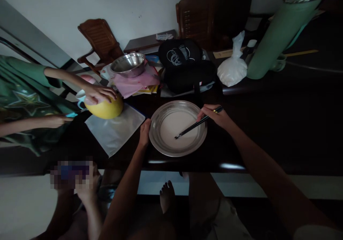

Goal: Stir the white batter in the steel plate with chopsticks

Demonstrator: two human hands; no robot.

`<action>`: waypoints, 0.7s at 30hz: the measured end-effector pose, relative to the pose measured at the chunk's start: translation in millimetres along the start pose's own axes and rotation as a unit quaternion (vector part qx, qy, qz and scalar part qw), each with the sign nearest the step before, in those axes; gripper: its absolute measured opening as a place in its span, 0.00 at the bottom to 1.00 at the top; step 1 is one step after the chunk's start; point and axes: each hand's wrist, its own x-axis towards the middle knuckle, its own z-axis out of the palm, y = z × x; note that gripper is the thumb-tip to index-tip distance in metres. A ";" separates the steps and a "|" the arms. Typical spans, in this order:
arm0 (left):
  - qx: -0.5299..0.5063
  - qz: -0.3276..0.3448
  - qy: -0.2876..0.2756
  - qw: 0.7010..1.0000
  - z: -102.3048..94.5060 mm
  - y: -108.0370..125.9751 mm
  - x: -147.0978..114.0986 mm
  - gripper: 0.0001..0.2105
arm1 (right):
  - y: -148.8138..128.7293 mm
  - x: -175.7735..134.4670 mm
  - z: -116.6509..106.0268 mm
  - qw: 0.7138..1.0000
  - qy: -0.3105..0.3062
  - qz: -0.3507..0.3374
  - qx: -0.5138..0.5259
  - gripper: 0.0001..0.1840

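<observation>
A wide metal basin (158, 145) stands on the dark table and holds a whitish, milky liquid (175, 127). At its left rim is my left hand (145, 132), its fingers closed against the edge. My right hand (213, 115) grips a pair of dark chopsticks (193, 126) over the basin's right side. They slant down to the left, and their tips meet the liquid near the middle. Left of the basin, a translucent plastic folder (118, 132) lies flat, close to my left hand.
Another person's hand (100, 94) rests on a big yellow pomelo-like fruit (107, 109); their other hand holds a light-blue handle (71, 114). Behind the basin are a black case (187, 75) and a smaller metal bowl (128, 66). A white powder bag (232, 70) and green flask (278, 36) stand right.
</observation>
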 end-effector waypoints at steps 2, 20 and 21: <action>-0.001 -0.003 0.002 1.000 -0.3 -0.1 -0.2 0.19 | 0.0 0.9 -1.8 0.999 0.042 -0.001 -0.007 0.22; -0.014 -0.017 -0.010 1.000 -1.3 -3.3 1.1 0.19 | 0.6 0.7 -3.0 0.999 0.041 0.006 0.013 0.23; -0.015 -0.019 -0.012 1.000 -1.7 -4.3 1.4 0.19 | 0.6 0.6 -1.5 1.000 0.018 0.005 0.002 0.24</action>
